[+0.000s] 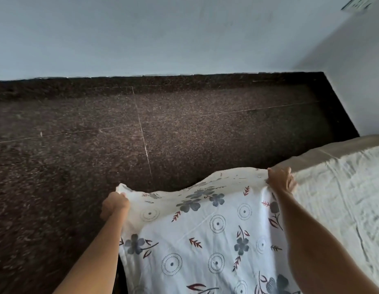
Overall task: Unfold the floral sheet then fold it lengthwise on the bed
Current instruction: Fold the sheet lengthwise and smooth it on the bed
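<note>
2 hands hold the floral sheet (207, 236) by its far edge. Your left hand (114, 204) is fisted around the left corner, out over the dark speckled floor (141, 128). Your right hand (282, 181) pinches the right corner, fingers curled over the hem, just beside the bed (341, 187) with its pale wrinkled cover. The sheet sags between them and hangs toward you.
</note>
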Demonstrator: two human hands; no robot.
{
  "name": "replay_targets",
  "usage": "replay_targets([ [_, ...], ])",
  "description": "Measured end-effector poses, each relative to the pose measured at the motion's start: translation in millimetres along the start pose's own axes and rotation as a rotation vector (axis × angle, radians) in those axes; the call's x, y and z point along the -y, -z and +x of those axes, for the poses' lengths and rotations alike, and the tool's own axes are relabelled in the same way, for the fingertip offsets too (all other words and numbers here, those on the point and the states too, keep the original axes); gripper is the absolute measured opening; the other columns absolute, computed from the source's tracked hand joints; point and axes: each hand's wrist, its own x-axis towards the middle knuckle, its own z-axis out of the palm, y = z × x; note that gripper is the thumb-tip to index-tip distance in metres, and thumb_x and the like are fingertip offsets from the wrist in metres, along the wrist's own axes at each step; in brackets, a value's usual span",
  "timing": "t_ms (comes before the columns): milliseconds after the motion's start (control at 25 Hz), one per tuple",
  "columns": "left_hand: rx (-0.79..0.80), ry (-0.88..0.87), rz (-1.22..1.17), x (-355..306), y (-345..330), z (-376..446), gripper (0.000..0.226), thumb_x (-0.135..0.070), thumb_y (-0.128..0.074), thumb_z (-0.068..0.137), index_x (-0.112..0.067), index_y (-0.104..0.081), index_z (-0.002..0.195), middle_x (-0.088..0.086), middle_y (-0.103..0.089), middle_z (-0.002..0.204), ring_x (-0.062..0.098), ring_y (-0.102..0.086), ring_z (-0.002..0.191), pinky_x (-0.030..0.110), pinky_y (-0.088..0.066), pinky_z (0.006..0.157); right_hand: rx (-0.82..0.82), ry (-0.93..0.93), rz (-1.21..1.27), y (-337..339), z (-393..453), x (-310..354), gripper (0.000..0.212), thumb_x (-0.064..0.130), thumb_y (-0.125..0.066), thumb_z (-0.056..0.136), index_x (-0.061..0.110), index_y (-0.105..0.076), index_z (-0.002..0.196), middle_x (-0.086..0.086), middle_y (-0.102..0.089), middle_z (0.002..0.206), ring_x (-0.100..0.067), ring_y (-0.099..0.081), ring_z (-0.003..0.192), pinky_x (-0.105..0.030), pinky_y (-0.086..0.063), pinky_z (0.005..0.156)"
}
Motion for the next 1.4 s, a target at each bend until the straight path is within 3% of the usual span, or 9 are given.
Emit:
replay_targets([
  [240,-0.242,-0.159,0.107,4,-6,-14,0.040,-0.026,-0.034,0.101,0.002,-0.054,0.121,0.031,-0.057,0.121,0.045,-0.053,0.114,0.052,-0.043,0.091,-0.234,0.091,0.044,39,26,-16,0.046,0.028,-0.032,0.102,-0.009,-0.059,0.107,-0.033,-0.061,0.109,-0.045,-0.058,0.105,-0.046,-0.045,0.084],
  [520,-0.325,-0.077,0.032,14,-2,-36,0.053,-0.035,-0.046,0.095,0.006,-0.038,0.126,0.032,-0.048,0.127,0.047,-0.048,0.117,0.052,-0.039,0.093,-0.286,0.203,0.228,30,-5,-45,0.053,0.035,-0.026,0.095,-0.006,-0.059,0.102,-0.029,-0.057,0.106,-0.041,-0.053,0.101,-0.045,-0.040,0.085],
  [720,-0.492,-0.692,0.135,29,-21,-75,0.049,-0.029,-0.046,0.093,0.001,-0.043,0.131,0.025,-0.046,0.136,0.042,-0.045,0.124,0.057,-0.031,0.102,-0.099,0.452,0.245,-41,-98,-55,0.050,0.043,-0.034,0.097,0.017,-0.038,0.139,-0.006,-0.037,0.148,-0.024,-0.032,0.138,-0.039,-0.023,0.115],
  [840,-0.456,-1.048,0.363,54,-42,-92,0.059,-0.035,-0.028,0.092,0.001,-0.043,0.136,0.021,-0.046,0.141,0.038,-0.045,0.130,0.055,-0.028,0.109,-0.046,0.187,0.204,-65,-106,-116,0.062,0.052,-0.028,0.095,0.017,-0.026,0.146,-0.007,-0.024,0.155,-0.022,-0.021,0.144,-0.039,-0.015,0.119],
  [920,-0.486,-1.118,0.447,63,-44,-97,0.061,-0.036,-0.023,0.092,0.001,-0.041,0.138,0.020,-0.042,0.145,0.036,-0.041,0.134,0.051,-0.016,0.115,0.014,-0.033,0.279,-56,-110,-149,0.065,0.052,-0.024,0.095,0.011,-0.027,0.145,-0.014,-0.027,0.153,-0.028,-0.022,0.142,-0.042,-0.015,0.118],
  [1040,-0.529,-1.159,0.504,76,-47,-104,0.062,-0.036,-0.024,0.093,0.002,-0.034,0.141,0.020,-0.034,0.150,0.034,-0.034,0.139,0.039,0.010,0.118,-0.071,0.236,0.279,-51,-138,-157,0.061,0.043,-0.029,0.098,0.010,-0.020,0.149,-0.010,-0.017,0.157,-0.024,-0.014,0.146,-0.036,-0.007,0.118],
  [1120,-0.486,-1.234,0.568,89,-59,-112,0.063,-0.037,-0.025,0.093,0.000,-0.031,0.143,0.018,-0.030,0.152,0.032,-0.031,0.140,0.038,0.010,0.117,-0.059,0.393,0.223,-66,-163,-161,0.064,0.049,-0.028,0.096,0.015,-0.019,0.149,-0.006,-0.017,0.158,-0.020,-0.013,0.147,-0.035,-0.007,0.119],
  [1280,-0.527,-1.273,0.591,104,-85,-123,0.061,-0.036,-0.025,0.094,-0.001,-0.029,0.144,0.016,-0.029,0.153,0.031,-0.027,0.142,0.041,0.003,0.117,0.049,0.133,0.227,-92,-187,-196,0.068,0.055,-0.021,0.095,0.017,-0.008,0.151,-0.003,-0.005,0.160,-0.018,-0.006,0.147,-0.039,-0.006,0.121],
  [1400,-0.555,-1.272,0.581,105,-89,-118,0.062,-0.036,-0.022,0.095,-0.002,-0.023,0.146,0.015,-0.023,0.155,0.030,-0.019,0.145,0.043,0.003,0.117,0.020,0.108,0.163,-97,-175,-206,0.070,0.056,-0.019,0.095,0.014,-0.008,0.151,-0.006,-0.006,0.160,-0.020,-0.005,0.148,-0.040,-0.002,0.121],
])
